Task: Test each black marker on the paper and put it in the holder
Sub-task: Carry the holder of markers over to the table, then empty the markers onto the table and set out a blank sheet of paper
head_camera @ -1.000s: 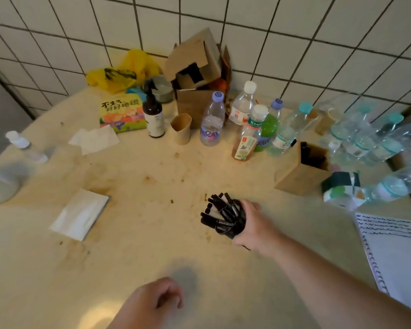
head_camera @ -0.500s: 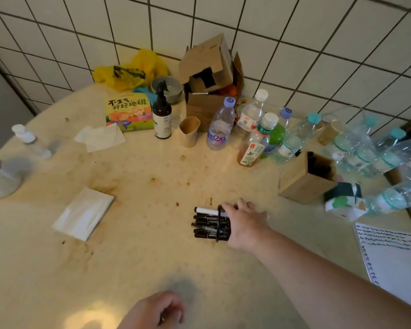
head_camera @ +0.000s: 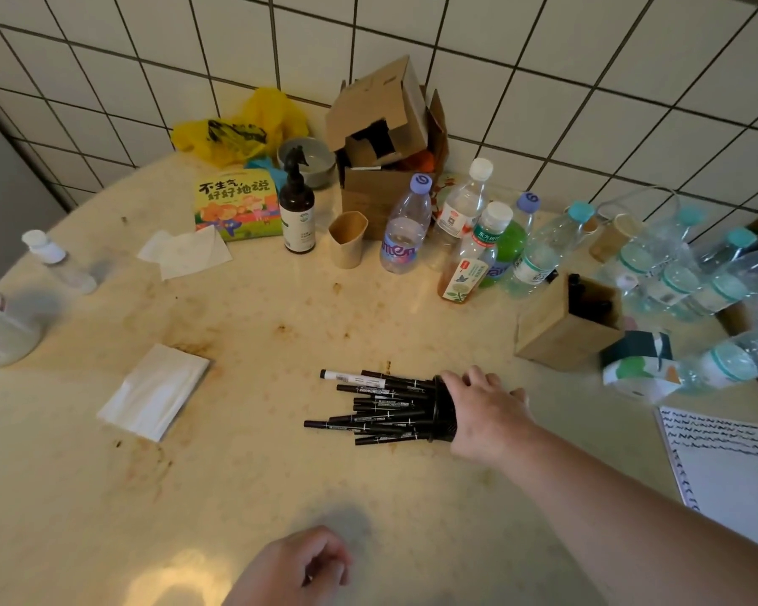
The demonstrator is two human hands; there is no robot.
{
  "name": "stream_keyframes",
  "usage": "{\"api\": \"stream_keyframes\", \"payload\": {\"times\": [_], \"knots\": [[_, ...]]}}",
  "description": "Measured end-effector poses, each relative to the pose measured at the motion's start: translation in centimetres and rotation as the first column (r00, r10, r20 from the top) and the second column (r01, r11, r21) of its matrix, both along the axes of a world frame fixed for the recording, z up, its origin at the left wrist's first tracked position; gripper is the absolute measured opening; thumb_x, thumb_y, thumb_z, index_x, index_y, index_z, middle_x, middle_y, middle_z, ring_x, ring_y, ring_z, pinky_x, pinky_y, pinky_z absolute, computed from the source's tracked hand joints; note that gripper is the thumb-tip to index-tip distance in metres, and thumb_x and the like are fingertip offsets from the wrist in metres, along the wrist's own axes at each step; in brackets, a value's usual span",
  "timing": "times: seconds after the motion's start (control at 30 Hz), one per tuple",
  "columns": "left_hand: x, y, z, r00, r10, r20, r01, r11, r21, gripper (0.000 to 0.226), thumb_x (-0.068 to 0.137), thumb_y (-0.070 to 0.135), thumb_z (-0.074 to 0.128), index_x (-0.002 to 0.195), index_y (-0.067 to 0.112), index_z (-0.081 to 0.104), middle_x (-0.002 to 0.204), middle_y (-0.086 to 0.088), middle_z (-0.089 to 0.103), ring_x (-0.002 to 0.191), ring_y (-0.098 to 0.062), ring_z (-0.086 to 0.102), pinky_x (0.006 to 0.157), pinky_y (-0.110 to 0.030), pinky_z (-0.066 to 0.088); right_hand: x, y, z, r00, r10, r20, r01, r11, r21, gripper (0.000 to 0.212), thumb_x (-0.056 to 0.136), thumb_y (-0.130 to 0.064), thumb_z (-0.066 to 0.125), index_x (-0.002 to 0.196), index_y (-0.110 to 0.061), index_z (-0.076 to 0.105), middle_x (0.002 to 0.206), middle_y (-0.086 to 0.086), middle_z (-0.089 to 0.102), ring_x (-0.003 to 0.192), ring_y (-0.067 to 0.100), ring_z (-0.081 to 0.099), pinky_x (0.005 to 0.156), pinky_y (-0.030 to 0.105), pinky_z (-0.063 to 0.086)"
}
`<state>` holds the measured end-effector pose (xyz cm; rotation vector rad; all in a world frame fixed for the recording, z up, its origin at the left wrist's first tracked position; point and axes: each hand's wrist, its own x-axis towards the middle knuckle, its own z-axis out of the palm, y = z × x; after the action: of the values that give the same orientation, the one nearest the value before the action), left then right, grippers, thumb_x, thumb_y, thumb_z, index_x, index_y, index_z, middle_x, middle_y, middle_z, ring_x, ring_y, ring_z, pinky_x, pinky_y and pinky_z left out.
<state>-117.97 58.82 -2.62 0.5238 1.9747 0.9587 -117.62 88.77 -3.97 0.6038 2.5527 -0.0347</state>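
Many Markers Spilled, None Yet Tested

Many black markers [head_camera: 377,404] lie fanned across the table [head_camera: 259,474], their tails inside a black mesh cup [head_camera: 445,415] tipped on its side. The right hand [head_camera: 486,413] curls round the cup's closed end and holds it down on the table, with the markers sliding out of its mouth, away from the hand. One marker with a white barrel [head_camera: 346,377] lies at the far edge of the fan. The left hand [head_camera: 298,566] hovers low, nearer the person than the cup, fingers loosely curled and holding nothing.

By my reading, this is the setting-out step: the markers are being tipped out so they can be picked up singly. No marker is in either hand, and no cap looks removed.

The paper, a spiral notebook [head_camera: 727,465] with rows of dark scribbles along its top, lies beyond the cup on the hand's side, near the table's edge. A wooden box [head_camera: 561,330] stands behind the cup, toward the tiled wall, with a few dark markers upright in it; it seems to serve as the holder, though I cannot be sure.

Next, the cup probably needs lifting clear, then one marker pinched, uncapped, carried to the notebook and drawn across a blank line.
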Motion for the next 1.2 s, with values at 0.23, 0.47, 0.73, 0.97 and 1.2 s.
{"api": "stream_keyframes", "payload": {"times": [0.23, 0.47, 0.73, 0.97, 1.2], "knots": [[0.4, 1.0, -0.6, 0.993, 0.071, 0.091, -0.066, 0.996, -0.058, 0.018, 0.088, 0.012, 0.060, 0.077, 0.021, 0.072, 0.083, 0.012, 0.075, 0.068, 0.004, 0.063, 0.069, -0.009, 0.046, 2.3, 1.5, 0.0, 1.000, -0.019, -0.010, 0.019, 1.000, 0.020, 0.081, 0.077, -0.020, 0.062, 0.148, -0.035, 0.027, 0.132, 0.000, 0.041, 0.124, 0.025, 0.044, 0.095, 0.049, 0.040], [0.7, 2.0, -0.2, 0.990, 0.077, 0.119, -0.070, 0.995, -0.067, 0.022, 0.086, 0.010, 0.060, 0.079, 0.027, 0.073, 0.082, -0.001, 0.076, 0.074, -0.010, 0.069, 0.077, -0.021, 0.052, 4.0, 3.1, 0.0, 0.997, -0.076, -0.029, 0.076, 0.997, 0.020, 0.084, 0.077, -0.018, 0.063, 0.151, -0.032, 0.026, 0.134, 0.002, 0.043, 0.122, 0.026, 0.046, 0.097, 0.052, 0.041], [1.1, 3.4, 0.6, 0.988, 0.081, 0.129, -0.072, 0.995, -0.070, 0.022, 0.087, 0.000, 0.056, 0.079, 0.013, 0.072, 0.074, 0.001, 0.076, 0.062, -0.002, 0.064, 0.066, -0.014, 0.048, 6.6, 4.3, 0.1, 0.969, -0.166, -0.183, 0.154, 0.985, -0.078, 0.088, 0.075, -0.036, 0.069, 0.151, -0.030, 0.024, 0.140, 0.000, 0.048, 0.127, 0.025, 0.049, 0.104, 0.050, 0.041], [1.0, 4.0, -0.1, 0.989, 0.088, 0.121, -0.077, 0.993, -0.091, 0.025, 0.090, -0.003, 0.056, 0.079, 0.012, 0.073, 0.075, -0.004, 0.076, 0.065, -0.008, 0.068, 0.066, -0.018, 0.050, 9.4, 4.4, 0.0, 0.682, -0.610, -0.403, 0.387, 0.769, -0.509, 0.093, 0.060, -0.036, 0.090, 0.139, -0.033, 0.043, 0.126, -0.007, 0.061, 0.114, 0.020, 0.059, 0.094, 0.037, 0.050], [1.1, 5.3, -0.3, 0.974, 0.161, 0.160, -0.148, 0.985, -0.087, 0.024, 0.090, -0.012, 0.056, 0.086, 0.006, 0.071, 0.075, -0.008, 0.077, 0.064, -0.019, 0.070, 0.057, -0.022, 0.051, 9.8, 4.2, -2.9, 0.466, -0.807, -0.364, 0.324, 0.538, -0.778, 0.088, 0.059, -0.010, 0.097, 0.129, -0.035, 0.049, 0.121, -0.019, 0.060, 0.110, 0.002, 0.058, 0.088, 0.002, 0.037]]}}
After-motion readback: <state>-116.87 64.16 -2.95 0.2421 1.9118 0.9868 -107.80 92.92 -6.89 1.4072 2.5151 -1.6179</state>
